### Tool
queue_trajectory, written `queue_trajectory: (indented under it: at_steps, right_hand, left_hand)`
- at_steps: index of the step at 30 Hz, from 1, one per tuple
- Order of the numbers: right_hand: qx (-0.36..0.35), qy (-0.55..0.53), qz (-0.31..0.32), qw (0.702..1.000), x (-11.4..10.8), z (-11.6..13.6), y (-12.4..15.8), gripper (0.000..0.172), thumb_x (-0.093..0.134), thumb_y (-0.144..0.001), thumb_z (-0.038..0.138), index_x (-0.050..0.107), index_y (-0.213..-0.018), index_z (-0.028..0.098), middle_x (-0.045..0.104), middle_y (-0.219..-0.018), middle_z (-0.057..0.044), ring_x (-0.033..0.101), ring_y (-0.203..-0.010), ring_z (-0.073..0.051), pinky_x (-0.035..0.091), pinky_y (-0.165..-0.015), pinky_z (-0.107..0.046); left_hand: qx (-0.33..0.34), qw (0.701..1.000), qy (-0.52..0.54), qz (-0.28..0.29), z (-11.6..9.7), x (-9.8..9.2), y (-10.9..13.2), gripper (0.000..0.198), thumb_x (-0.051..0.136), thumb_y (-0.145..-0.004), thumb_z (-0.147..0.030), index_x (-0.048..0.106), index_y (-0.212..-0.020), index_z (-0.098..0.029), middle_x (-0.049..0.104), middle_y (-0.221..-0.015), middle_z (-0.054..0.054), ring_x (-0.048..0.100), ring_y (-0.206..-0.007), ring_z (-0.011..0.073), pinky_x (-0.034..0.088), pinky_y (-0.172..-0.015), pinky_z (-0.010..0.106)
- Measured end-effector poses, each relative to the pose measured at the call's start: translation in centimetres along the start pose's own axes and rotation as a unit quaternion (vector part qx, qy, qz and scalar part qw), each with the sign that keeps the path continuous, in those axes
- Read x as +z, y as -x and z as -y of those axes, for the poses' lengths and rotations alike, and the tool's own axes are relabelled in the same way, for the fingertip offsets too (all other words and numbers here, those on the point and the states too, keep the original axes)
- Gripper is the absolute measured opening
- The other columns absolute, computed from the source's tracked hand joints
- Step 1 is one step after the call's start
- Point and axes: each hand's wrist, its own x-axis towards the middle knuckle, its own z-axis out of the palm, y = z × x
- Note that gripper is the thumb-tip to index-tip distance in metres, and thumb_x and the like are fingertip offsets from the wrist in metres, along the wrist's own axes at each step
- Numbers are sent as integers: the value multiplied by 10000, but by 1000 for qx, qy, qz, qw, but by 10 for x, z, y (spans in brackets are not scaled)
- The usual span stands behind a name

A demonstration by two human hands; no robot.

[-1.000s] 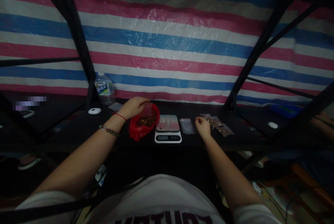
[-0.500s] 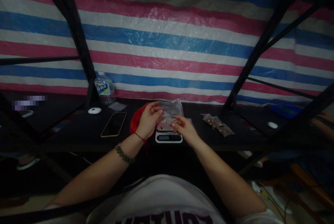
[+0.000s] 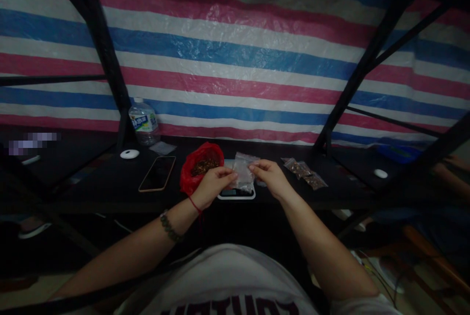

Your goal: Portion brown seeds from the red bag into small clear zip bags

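Between my two hands is a small clear zip bag (image 3: 244, 170), held upright over a white kitchen scale (image 3: 237, 197). My left hand (image 3: 216, 181) pinches the bag's left side, and my right hand (image 3: 270, 176) grips its upper right edge. The bag covers most of the scale. Just left of it stands a red plastic bag (image 3: 189, 170), its mouth spread wide around brown granular bits (image 3: 204, 165). Off to the right lie several small zip bags (image 3: 304, 173) filled with brownish pieces.
A phone (image 3: 157, 174) lies left of the red bag on the black table (image 3: 110, 178). Behind it are a white oval object (image 3: 129, 154), a flat clear packet (image 3: 162, 148) and a large plastic bottle (image 3: 144, 121). Black metal posts (image 3: 106, 55) slant up on both sides before a striped sheet (image 3: 235, 60).
My hands have brought the zip bag down and nearer, upright in front of the scale. My left hand has moved lower, uncovering the red bag's contents.
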Motion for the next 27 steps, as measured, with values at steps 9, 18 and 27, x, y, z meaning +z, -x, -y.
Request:
queue_trajectory:
  at_steps: [9,18,27]
  right_hand:
    - [-59,-1,-89,994,-21,-3,-10,300,643,-739,462,636,-788,166,571,-638,18,443,-523,-88,324,-501,-207]
    - [53,209,-135,967,-88,-70,-39,298,570,-767,393,623,-899,132,543,-576,22,441,-478,-111,324,-478,-222]
    - [126,539,-93,828,-75,-103,-42,413,527,-858,315,531,-1253,192,687,-1010,-117,650,-927,-223,448,-747,-286]
  left_hand:
    - [-91,996,-22,15,1,10,8,270,742,-691,-361,617,-750,-129,666,-657,22,630,-580,102,476,-544,193]
    - [-56,979,-144,134,21,29,16,193,648,-735,-336,624,-730,-145,661,-667,21,623,-601,119,464,-552,211]
    - [192,846,-461,186,8,62,-35,121,587,-746,-194,707,-733,-194,711,-852,84,632,-889,253,433,-876,366]
